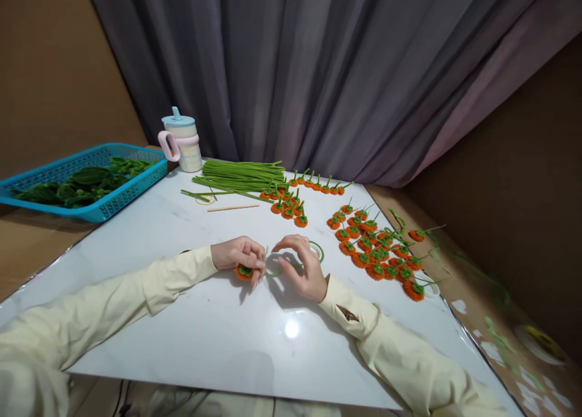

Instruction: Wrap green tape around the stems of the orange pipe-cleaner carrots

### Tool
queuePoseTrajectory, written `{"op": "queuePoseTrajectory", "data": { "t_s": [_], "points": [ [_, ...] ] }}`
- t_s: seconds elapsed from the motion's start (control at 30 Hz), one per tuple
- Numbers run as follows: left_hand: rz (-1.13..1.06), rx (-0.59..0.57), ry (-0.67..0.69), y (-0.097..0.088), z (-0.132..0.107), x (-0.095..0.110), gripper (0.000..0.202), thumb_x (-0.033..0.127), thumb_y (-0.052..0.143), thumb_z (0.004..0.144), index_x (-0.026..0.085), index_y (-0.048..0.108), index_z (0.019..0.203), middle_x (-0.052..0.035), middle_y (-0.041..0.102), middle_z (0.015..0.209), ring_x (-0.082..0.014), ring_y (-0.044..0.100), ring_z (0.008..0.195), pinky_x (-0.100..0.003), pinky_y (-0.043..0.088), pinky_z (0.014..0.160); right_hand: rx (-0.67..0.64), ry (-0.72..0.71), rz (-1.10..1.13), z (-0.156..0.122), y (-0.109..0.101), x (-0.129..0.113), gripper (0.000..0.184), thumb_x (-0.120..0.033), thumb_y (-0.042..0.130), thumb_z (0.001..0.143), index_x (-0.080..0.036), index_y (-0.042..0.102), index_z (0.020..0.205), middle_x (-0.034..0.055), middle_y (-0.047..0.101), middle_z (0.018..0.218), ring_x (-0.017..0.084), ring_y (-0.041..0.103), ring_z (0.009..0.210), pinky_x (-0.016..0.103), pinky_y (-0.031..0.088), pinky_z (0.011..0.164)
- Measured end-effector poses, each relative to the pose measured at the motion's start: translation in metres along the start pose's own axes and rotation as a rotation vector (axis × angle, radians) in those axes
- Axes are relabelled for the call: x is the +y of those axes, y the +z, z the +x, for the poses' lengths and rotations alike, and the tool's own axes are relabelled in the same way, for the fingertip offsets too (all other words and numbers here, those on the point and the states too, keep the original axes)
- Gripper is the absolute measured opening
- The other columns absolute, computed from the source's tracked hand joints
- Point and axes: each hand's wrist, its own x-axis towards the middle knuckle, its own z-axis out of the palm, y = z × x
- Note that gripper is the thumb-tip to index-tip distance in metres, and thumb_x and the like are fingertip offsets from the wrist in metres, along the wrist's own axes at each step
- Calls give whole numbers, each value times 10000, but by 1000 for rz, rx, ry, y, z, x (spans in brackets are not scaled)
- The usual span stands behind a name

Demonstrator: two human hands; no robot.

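Observation:
My left hand [240, 256] is closed on a small orange pipe-cleaner persimmon [244, 273] with a green top, and the fingertips pinch at its stem. A pale green strip [273, 275] runs from near those fingertips toward my right hand. My right hand [302, 268] is curved just to the right, thumb and forefinger apart with a gap between them. Behind its knuckles lies a roll of green tape [322, 251], partly hidden by the hand. Whether the strip joins the roll cannot be made out.
Many finished persimmons [366, 243] lie at the right, with others [288, 212] behind my hands. Green pipe cleaners [240, 176] and a thin wooden stick [233, 208] are at the back. A blue basket [102, 211] of green leaves and a lidded cup [188, 153] stand left.

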Motion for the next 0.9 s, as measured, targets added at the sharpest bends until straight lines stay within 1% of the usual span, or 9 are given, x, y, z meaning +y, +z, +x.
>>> {"op": "queuePoseTrajectory", "data": {
  "t_s": [0.1, 0.2, 0.27, 0.37, 0.43, 0.57, 0.67, 0.8, 0.9],
  "points": [
    [-3, -10, -38, 2, 0, -1, 264, 322, 721, 705, 106, 575, 659, -84, 681, 586, -142, 597, 495, -272, 473, 580, -18, -2, -12, -1, 0, 2, 99, -230, 449, 827, -183, 527, 787, 60, 577, 767, 197, 536, 790, 393, 355, 783],
    [6, 10, -32, 3, 0, -2, 241, 300, 722, 706, 113, 575, 668, -68, 682, 576, -145, 616, 526, -267, 486, 595, -53, -1, -14, -2, 0, 4, 188, -251, 430, 838, -188, 496, 674, 50, 546, 698, 188, 523, 728, 403, 329, 762],
    [20, 37, -26, 4, 0, -3, 229, 281, 725, 704, 114, 571, 672, -63, 685, 580, -144, 627, 538, -266, 496, 610, -74, 8, -5, -2, -1, 5, 237, -273, 411, 849, -188, 486, 642, 48, 531, 667, 186, 512, 699, 413, 316, 761],
    [60, 83, -34, 8, -1, -3, 232, 252, 738, 687, 114, 554, 654, -60, 691, 593, -142, 631, 517, -260, 505, 579, -93, 36, 28, -2, -2, 5, 301, -321, 390, 869, -187, 487, 618, 50, 524, 646, 180, 494, 668, 411, 310, 759],
    [88, 122, -35, 11, -1, -4, 244, 247, 743, 678, 115, 540, 646, -56, 692, 592, -140, 630, 497, -250, 504, 550, -109, 85, 83, -2, -2, 6, 368, -353, 373, 889, -188, 475, 576, 41, 514, 603, 168, 480, 628, 394, 317, 750],
    [138, 176, -23, 15, 0, -6, 262, 268, 738, 682, 121, 521, 662, -45, 689, 575, -135, 638, 502, -233, 504, 556, -150, 249, 240, -1, 0, 8, 502, -411, 348, 916, -192, 412, 469, 13, 470, 483, 146, 459, 570, 346, 341, 730],
    [161, 173, -27, 16, 0, -7, 264, 276, 733, 690, 121, 519, 683, -44, 688, 573, -132, 639, 508, -233, 503, 565, -244, 305, 312, 1, 2, 9, 536, -473, 349, 911, -189, 392, 458, -11, 440, 445, 130, 443, 546, 331, 332, 741],
    [155, 169, -26, 16, 2, -8, 300, 284, 740, 683, 130, 483, 661, -35, 678, 545, -123, 626, 484, -223, 497, 551, -422, 292, 368, 2, 4, 8, 572, -542, 329, 897, -178, 373, 458, -39, 403, 451, 98, 377, 491, 328, 312, 743],
    [154, 159, -37, 16, 3, -9, 319, 292, 743, 678, 135, 466, 654, -28, 673, 533, -122, 620, 469, -211, 489, 517, -481, 312, 405, 2, 4, 9, 570, -545, 321, 899, -172, 435, 483, -46, 388, 444, 95, 372, 490, 330, 310, 766]
  ]
}}
